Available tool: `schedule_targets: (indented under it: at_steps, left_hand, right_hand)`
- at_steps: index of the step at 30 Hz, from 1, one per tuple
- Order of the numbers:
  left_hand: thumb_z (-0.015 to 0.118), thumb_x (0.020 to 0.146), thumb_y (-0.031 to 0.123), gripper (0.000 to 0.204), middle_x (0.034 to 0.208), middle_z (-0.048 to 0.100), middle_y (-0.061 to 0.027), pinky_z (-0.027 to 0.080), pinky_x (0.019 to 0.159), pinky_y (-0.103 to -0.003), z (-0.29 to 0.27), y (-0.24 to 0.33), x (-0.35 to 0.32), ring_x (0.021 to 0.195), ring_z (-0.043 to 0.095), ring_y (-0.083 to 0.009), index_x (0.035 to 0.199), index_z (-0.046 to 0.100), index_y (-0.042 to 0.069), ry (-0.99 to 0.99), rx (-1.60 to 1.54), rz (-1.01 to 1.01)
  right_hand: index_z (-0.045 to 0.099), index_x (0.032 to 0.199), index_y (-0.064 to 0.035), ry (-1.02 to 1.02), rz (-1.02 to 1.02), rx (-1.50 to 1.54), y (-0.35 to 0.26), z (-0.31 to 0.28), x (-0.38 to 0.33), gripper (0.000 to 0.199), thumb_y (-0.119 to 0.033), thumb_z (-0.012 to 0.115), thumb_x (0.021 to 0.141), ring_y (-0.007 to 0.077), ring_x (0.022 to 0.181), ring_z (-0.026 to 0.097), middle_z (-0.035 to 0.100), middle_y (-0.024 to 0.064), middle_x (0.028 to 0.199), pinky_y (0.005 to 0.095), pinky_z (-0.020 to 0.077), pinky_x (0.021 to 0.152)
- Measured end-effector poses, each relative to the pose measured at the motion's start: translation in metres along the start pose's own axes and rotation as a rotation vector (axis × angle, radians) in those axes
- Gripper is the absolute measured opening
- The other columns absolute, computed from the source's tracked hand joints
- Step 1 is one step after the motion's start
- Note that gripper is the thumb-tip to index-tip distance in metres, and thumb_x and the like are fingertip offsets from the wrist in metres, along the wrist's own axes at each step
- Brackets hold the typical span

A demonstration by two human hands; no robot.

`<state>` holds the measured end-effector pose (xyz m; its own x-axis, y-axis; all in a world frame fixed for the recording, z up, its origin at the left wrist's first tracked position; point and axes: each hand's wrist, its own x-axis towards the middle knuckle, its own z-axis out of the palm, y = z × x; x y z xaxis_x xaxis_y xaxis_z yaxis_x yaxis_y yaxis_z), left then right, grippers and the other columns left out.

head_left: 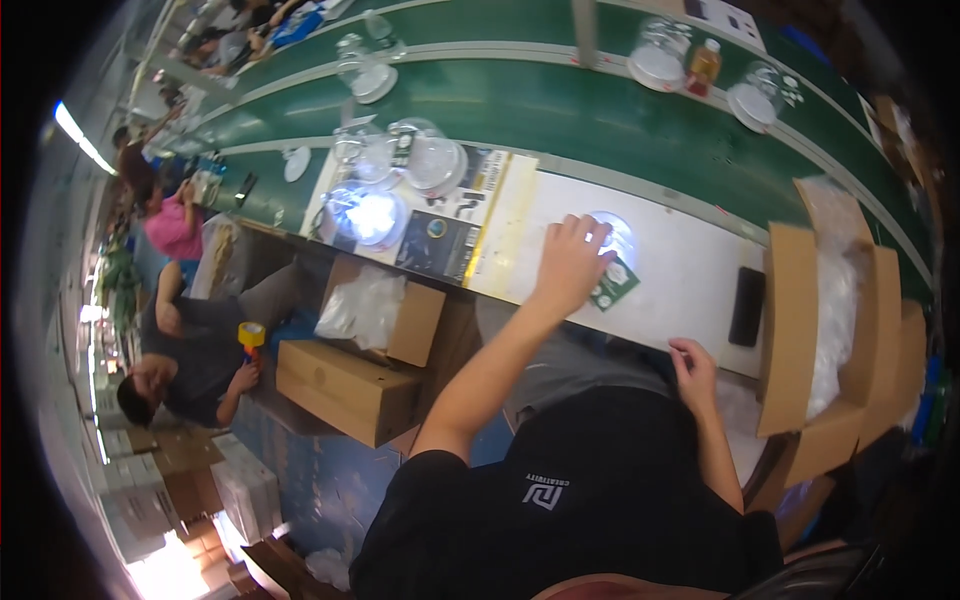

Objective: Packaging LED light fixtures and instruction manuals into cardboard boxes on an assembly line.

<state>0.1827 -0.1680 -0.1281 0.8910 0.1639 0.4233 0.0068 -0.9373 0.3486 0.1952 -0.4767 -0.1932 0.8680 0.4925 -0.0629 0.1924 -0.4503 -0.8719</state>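
My left hand [572,262] reaches over the white board on the bench, its fingers bent and closed round a lit round lamp [616,238]. The hand hides part of the lamp. A green card tag [614,287] lies beside the lamp, just under the fingertips. At the front edge of the board, my right hand [694,372] is held with loosely bent fingers, apart, and nothing visible in them. A black phone [746,307] lies to the right of that hand.
On the left, another lit lamp [368,215] and clear domed lamps [434,160] stand on printed sheets. An open carton [838,330] with plastic wrapping stands right. Boxes [345,390] sit below left, near a person holding a tape dispenser [250,345]. More domes stand on the green belt [520,95].
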Motion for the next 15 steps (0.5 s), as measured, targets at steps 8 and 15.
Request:
schedule_targets:
  at_steps: [8,15]
  left_hand:
    - [0.071,0.084,0.017,0.028,0.097,0.06,-0.0071,0.041,0.084,-0.041,-0.011,-0.013,-0.014,0.095,0.055,-0.0272,0.109,0.062,0.008,0.089,0.048,-0.004]
    - [0.07,0.086,0.011,0.026,0.102,0.062,-0.0115,0.042,0.083,-0.041,-0.063,-0.084,-0.033,0.098,0.057,-0.0314,0.11,0.062,0.004,0.126,0.116,-0.13]
  right_hand:
    - [0.067,0.101,0.0009,-0.074,-0.078,-0.045,-0.015,0.004,0.011,0.01,-0.003,0.065,0.092,0.0248,0.08,0.066,0.069,0.0139,0.097,0.0312,0.052,0.069]
    - [0.067,0.101,0.0014,-0.09,-0.111,-0.058,-0.015,0.002,0.01,0.011,-0.002,0.065,0.091,0.0281,0.086,0.067,0.069,0.0151,0.1,0.0334,0.0542,0.07]
